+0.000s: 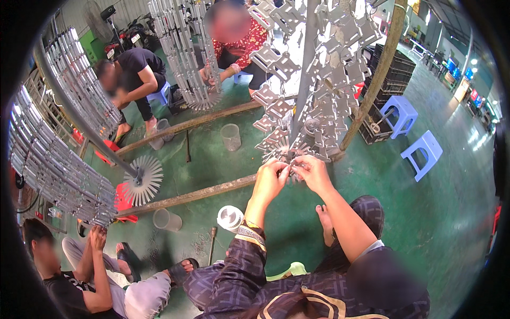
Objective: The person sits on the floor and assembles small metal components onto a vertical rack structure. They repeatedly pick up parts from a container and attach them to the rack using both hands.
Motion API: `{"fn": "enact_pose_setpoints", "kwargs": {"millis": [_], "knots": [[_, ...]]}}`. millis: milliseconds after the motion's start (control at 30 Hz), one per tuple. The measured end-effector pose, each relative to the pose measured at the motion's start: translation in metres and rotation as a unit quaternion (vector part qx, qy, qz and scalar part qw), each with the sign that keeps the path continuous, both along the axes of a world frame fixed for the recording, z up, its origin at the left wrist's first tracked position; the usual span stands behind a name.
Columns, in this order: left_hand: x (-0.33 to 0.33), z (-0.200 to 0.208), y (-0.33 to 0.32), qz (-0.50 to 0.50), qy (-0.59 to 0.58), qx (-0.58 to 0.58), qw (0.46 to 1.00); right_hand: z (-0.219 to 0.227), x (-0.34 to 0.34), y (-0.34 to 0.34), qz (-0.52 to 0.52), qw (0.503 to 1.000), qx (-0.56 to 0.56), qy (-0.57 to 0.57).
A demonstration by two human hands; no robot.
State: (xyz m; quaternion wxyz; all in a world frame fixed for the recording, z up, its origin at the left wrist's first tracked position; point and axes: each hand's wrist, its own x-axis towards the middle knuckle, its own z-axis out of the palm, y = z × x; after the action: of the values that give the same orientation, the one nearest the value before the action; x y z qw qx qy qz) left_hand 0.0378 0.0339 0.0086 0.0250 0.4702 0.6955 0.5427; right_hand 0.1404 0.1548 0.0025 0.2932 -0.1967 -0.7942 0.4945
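Observation:
My left hand (270,179) and my right hand (314,174) are close together, fingertips almost touching. Both pinch at something too small to make out, just below a hanging rack of flat grey metal brackets (336,70). The brackets dangle in chains around an upright grey pole (307,69). Thin metal blades fan out in a disc (281,150) at the pole's foot, directly behind my fingers and partly covered by them. A white round container with a silvery top (230,218) sits beside my left wrist.
Wooden beams (199,192) cross low over the green floor. Clear plastic tubs (230,137) stand among them. Three other people work at racks of hanging metal strips (58,154) to the left and at the back. Blue stools (423,154) and black crates (390,74) stand at right.

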Motion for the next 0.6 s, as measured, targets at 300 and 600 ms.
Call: {"fn": "enact_pose_setpoints", "kwargs": {"millis": [300,600], "knots": [[-0.002,-0.011,-0.009,-0.013,-0.087,-0.003,0.996,-0.008,-0.001,0.016,0.050,0.995,-0.087,-0.014],[0.009,-0.013,-0.003,0.038,-0.038,0.038,0.998,-0.009,0.002,0.009,0.045,0.996,-0.078,-0.004]]}}
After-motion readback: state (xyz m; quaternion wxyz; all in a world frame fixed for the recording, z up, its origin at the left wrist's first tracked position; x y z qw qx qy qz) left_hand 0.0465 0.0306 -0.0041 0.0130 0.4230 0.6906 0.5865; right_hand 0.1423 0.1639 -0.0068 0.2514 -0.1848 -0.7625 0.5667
